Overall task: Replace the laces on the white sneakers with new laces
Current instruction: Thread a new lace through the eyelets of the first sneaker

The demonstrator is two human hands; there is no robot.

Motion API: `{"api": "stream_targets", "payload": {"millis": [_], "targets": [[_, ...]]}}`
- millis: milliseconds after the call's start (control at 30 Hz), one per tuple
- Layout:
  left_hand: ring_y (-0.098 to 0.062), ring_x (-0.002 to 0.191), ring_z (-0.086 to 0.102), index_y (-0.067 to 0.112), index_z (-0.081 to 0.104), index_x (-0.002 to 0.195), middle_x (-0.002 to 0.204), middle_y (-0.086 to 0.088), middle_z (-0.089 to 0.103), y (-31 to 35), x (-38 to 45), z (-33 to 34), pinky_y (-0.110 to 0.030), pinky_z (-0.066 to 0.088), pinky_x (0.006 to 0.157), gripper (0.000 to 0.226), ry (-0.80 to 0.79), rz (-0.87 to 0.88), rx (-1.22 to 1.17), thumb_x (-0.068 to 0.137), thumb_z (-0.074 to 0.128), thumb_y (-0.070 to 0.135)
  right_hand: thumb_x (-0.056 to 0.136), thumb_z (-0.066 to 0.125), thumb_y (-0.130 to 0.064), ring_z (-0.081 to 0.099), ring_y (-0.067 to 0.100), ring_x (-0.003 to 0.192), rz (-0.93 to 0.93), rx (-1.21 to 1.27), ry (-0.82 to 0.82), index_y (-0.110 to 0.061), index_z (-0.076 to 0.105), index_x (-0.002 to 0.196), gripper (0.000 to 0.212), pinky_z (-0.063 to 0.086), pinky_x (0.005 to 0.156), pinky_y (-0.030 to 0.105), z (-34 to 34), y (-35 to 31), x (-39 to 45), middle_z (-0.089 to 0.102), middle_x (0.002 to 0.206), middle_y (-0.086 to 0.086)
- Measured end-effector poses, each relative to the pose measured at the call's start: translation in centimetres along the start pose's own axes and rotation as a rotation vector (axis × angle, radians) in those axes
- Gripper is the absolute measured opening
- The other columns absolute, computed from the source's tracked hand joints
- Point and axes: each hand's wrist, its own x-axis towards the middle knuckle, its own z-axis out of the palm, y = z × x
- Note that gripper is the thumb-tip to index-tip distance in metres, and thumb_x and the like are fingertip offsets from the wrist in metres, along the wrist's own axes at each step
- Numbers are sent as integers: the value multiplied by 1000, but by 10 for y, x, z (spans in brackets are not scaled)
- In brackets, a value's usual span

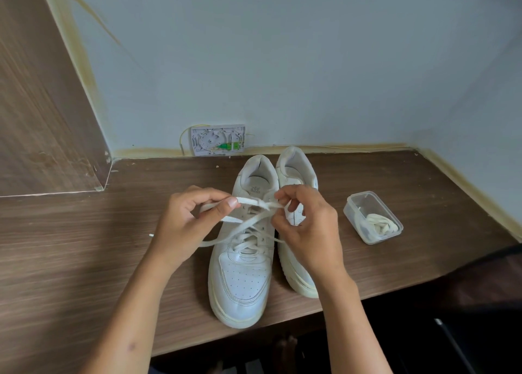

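Two white shoes sit side by side on my brown bench [84, 232], toes pointing at me. I am working on the left shoe [243, 249]. Its lace [248, 224] crosses up through the holes, and both ends come out near the top. My left hand [186, 221] is closed, pinching one end of the lace between thumb and finger. My right hand [308, 226] is closed too, pinching the other end just above the tongue. My right hand hides part of the right shoe [296, 170], so I cannot tell if it has a lace. A small clear box [372, 217] sits on the bench to the right of the shoes, with a bunched-up white lace inside. A small wall plate [217, 139] is on the wall behind the shoes.
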Motion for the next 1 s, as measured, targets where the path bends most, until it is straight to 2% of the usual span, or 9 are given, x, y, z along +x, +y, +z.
{"api": "stream_targets", "payload": {"millis": [200,333,433,500,633,733,833,900,1000], "targets": [[-13,65,61,30,79,81,71,8,72,1,1,-3,-22,45,65,11,78,-17,-30,86,73,38,87,63,-3,52,9,74,33,-201,197,-12,71,87,12,47,62,20,-3,13,2,51,90,-2],[1,69,63,28,75,82,74,18,73,1,3,-5,-16,47,69,6,263,-56,15,85,70,26,89,60,5,49,-4,82,109,-275,323,-9,70,84,18,46,65,12,-19,22,4,45,99,2],[2,55,56,24,75,84,59,24,64,-4,2,-13,-10,39,56,7,420,-84,162,85,73,31,85,59,13,46,-10,88,174,-308,382,-9,71,85,24,42,73,4,-36,28,3,41,106,4],[1,53,51,25,76,85,56,21,61,-8,1,-20,-16,38,54,16,474,-132,325,84,74,41,84,55,16,47,-2,86,262,-320,380,-11,71,88,32,44,74,6,-43,30,2,38,110,3],[-18,78,66,24,76,88,82,6,67,-13,2,-24,-36,50,65,23,474,-146,522,85,70,46,83,51,19,48,4,84,427,-372,434,-16,66,108,45,44,84,18,-53,34,-1,35,114,-1],[-14,73,59,27,77,91,79,6,57,-21,5,-25,-30,46,65,29,360,-114,532,82,65,51,83,67,1,47,22,109,462,-515,186,-30,53,129,58,26,101,44,-61,36,1,36,123,0],[-7,91,61,35,77,94,95,14,61,-28,5,-19,-38,50,85,31,174,-36,477,81,66,61,78,71,-11,25,20,126,440,-491,-250,-46,41,137,75,15,112,47,-56,25,4,30,134,-8],[0,92,57,38,77,92,99,19,64,-28,5,-9,-44,50,87,34,104,37,494,78,63,65,76,70,-19,23,15,125,318,-361,-327,-49,46,131,67,17,113,43,-44,14,3,33,130,-16],[-1,89,59,38,76,87,95,24,66,-26,9,3,-51,47,86,32,74,114,538,80,61,64,81,69,-44,28,7,118,158,-285,-240,-46,59,117,37,17,107,37,-20,9,1,47,120,-23]]}}
